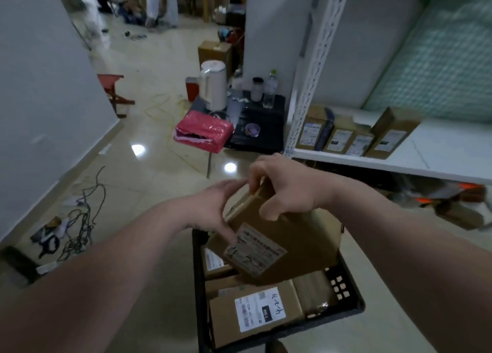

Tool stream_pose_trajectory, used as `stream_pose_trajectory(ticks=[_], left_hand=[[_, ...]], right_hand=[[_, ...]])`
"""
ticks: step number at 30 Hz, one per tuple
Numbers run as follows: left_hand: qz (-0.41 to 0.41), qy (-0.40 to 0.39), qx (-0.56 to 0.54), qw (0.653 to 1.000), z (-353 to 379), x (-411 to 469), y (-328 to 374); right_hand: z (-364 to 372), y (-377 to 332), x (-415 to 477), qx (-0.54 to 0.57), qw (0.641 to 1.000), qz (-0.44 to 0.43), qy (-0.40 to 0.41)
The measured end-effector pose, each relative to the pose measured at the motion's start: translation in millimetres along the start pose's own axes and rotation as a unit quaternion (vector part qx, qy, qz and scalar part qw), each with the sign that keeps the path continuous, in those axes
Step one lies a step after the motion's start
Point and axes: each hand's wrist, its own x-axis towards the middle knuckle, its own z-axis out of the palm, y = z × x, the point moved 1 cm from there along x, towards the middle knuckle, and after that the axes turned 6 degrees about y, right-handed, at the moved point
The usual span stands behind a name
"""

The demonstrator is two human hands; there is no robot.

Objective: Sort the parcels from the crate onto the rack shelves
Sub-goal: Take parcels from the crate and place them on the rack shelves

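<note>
I hold a brown cardboard parcel (pixel 290 235) with a white label above the black crate (pixel 348 311). My right hand (pixel 285 190) grips its top far edge, fingers curled over it. My left hand (pixel 213 209) holds its left side, with the thumb on the labelled face. The parcel is tilted. More brown parcels lie in the crate, one with a large white label (pixel 259 312). The white rack shelf (pixel 431 153) at right carries several small brown parcels (pixel 354 137) standing in a row.
A pink wrapped package (pixel 202 133), a white kettle (pixel 213 85) and bottles sit on a low black table (pixel 261 129) beside the rack post. Tangled cables (pixel 80 219) lie on the glossy floor at left. Packages sit under the shelf at right.
</note>
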Motion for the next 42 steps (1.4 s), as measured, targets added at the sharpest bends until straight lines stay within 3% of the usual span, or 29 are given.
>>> stream_pose_trajectory(ticks=[3,5,10,12,15,19,23,32,38,42], left_hand=[[0.001,-0.103,-0.156,0.982,-18.5,-12.2,32.4],[0.011,-0.111,-0.216,0.97,-25.4,-17.4,48.7],[0.028,-0.041,-0.336,0.941,-37.3,-16.7,83.1],[0.007,0.013,-0.376,0.926,-37.8,-13.4,89.7],[-0.027,0.103,-0.436,0.893,-38.3,-11.7,92.9],[-0.064,0.144,-0.512,0.844,-40.0,-19.5,96.7],[-0.073,0.142,-0.556,0.816,-42.4,-29.5,100.7],[-0.047,0.125,-0.567,0.813,-38.0,-28.2,109.8],[-0.042,0.092,-0.564,0.82,-21.2,-12.9,135.0],[-0.048,0.078,-0.543,0.835,-11.6,1.9,167.1]], right_hand=[[-44.4,-14.0,-20.7,0.116,0.993,-0.005,0.019],[-65.2,-16.8,-36.9,0.163,0.985,0.002,0.055],[-97.8,-17.3,-70.3,0.172,0.964,0.028,0.203],[-108.4,-11.9,-78.1,0.104,0.948,0.047,0.297],[-114.6,1.2,-86.3,0.125,0.917,0.096,0.367],[-101.0,19.9,-92.8,0.195,0.905,0.2,0.321],[-80.0,29.7,-95.8,0.33,0.878,0.218,0.27],[-53.1,53.0,-99.2,0.512,0.806,0.217,0.203],[-32.0,70.4,-115.4,0.551,0.801,0.174,0.157],[-37.8,84.0,-142.3,0.55,0.794,0.172,0.193]])
